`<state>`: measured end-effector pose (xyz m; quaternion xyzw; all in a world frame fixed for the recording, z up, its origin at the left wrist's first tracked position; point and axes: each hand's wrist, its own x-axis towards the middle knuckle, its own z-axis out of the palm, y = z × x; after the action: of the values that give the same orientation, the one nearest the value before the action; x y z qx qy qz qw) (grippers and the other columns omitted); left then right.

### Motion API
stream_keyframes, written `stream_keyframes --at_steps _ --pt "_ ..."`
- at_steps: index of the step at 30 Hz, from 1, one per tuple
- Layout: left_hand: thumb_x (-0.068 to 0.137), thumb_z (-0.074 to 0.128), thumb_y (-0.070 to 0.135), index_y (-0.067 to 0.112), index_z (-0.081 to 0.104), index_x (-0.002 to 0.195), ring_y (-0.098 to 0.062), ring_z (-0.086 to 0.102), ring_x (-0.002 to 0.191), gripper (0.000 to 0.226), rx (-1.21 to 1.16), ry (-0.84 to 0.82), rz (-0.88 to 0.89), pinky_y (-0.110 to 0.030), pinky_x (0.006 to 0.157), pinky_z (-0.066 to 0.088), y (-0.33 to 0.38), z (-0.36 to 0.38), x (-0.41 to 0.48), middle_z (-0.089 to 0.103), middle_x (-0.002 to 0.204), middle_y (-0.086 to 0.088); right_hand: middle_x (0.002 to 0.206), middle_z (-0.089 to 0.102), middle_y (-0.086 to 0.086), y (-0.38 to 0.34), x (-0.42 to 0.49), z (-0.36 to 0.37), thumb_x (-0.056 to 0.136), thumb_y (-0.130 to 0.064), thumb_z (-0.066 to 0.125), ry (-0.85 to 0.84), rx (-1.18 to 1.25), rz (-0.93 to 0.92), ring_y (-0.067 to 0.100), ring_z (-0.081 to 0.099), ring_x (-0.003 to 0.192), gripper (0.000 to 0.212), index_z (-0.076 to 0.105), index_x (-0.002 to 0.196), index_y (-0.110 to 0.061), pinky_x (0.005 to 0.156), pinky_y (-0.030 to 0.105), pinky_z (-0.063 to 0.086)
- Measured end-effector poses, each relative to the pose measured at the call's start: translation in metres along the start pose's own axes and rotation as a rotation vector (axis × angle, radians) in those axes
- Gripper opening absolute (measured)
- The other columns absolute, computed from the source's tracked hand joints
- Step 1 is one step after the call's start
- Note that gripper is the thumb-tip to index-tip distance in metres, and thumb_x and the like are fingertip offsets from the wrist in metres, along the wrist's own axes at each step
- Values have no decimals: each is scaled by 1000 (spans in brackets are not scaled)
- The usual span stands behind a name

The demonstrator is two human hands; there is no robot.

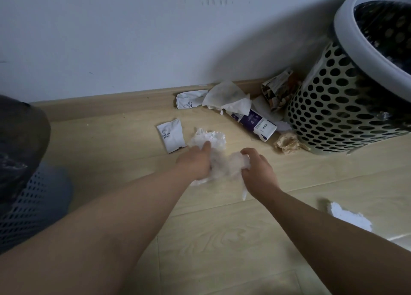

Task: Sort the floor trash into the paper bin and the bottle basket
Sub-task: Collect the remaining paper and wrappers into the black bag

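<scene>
Both of my hands grip one crumpled white tissue wad (219,159) low over the wooden floor. My left hand (195,161) closes on its left part, and my right hand (258,170) pinches its right end. A perforated bin with a grey rim and black liner (347,107) stands at the right by the wall. A second perforated basket (29,196) sits at the far left edge. On the floor lie a white sachet (171,135), a torn white packet (189,98), a large tissue (224,96), a purple-and-white wrapper (255,121), a printed crumpled wrapper (278,90) and a brown paper ball (288,142).
The white wall and wooden skirting (100,101) run behind the litter. Another white tissue scrap (349,216) lies on the floor at the right, beside my right forearm. Bare floorboards fill the near ground.
</scene>
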<state>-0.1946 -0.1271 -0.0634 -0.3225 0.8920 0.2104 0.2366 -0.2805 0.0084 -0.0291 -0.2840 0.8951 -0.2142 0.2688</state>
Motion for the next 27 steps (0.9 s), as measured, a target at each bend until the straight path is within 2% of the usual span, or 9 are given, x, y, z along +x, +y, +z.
stream_keyframes --at_steps 4,6,8,10,13,17,21,24,27 --pt "91 47 18 11 43 128 -31 54 114 38 -23 -104 85 -37 87 44 1 2 -10 51 129 -13 123 53 11 26 -2 0 86 -2 42 -45 -60 144 28 54 107 43 52 126 -17 82 29 42" --pt "92 51 23 9 47 127 -27 52 117 38 -31 -265 92 -33 91 43 -5 -4 -20 53 131 -9 117 60 13 28 5 -2 89 -4 44 36 33 302 29 56 104 32 62 114 -11 76 26 41" --pt "93 53 32 9 47 131 -24 52 119 45 -94 -327 61 -29 88 41 -13 -17 -33 53 132 -7 107 66 16 20 13 -4 90 -7 48 109 183 417 32 59 99 24 67 104 -7 71 26 40" --pt "92 52 36 11 52 125 -22 56 109 41 -158 -228 21 -24 75 39 -25 -39 -46 59 122 -5 97 66 16 5 17 -1 90 -10 50 112 300 422 32 59 88 21 68 101 -7 65 26 40" --pt "89 54 29 16 59 100 -18 53 80 18 -318 -22 -58 -25 59 37 -47 -73 -63 58 88 -1 81 59 6 -35 18 9 89 -11 53 82 467 372 20 50 64 19 66 103 -9 52 24 38" --pt "78 53 22 20 52 75 -15 42 55 3 -634 225 -153 -23 51 29 -64 -106 -87 46 67 0 90 52 2 -110 11 15 88 -10 58 -19 765 260 16 50 65 27 56 114 -13 51 24 41" --pt "80 52 10 16 47 80 -18 43 63 8 -714 465 -154 -26 53 30 -87 -140 -117 46 72 0 95 56 8 -188 -10 12 89 -6 57 -186 1013 74 13 52 64 32 51 120 -12 49 20 42" --pt "82 53 9 17 42 84 -17 43 65 13 -660 606 -153 -27 53 32 -115 -164 -148 43 74 3 87 57 6 -231 -29 14 89 -1 54 -300 1117 -55 15 55 65 17 56 102 -12 51 18 46" --pt "82 53 7 19 47 94 -22 51 72 18 -648 725 -191 -28 59 40 -155 -173 -192 52 83 -1 85 56 8 -264 -50 27 88 1 54 -407 1094 -197 20 57 74 19 57 85 -17 67 27 51"
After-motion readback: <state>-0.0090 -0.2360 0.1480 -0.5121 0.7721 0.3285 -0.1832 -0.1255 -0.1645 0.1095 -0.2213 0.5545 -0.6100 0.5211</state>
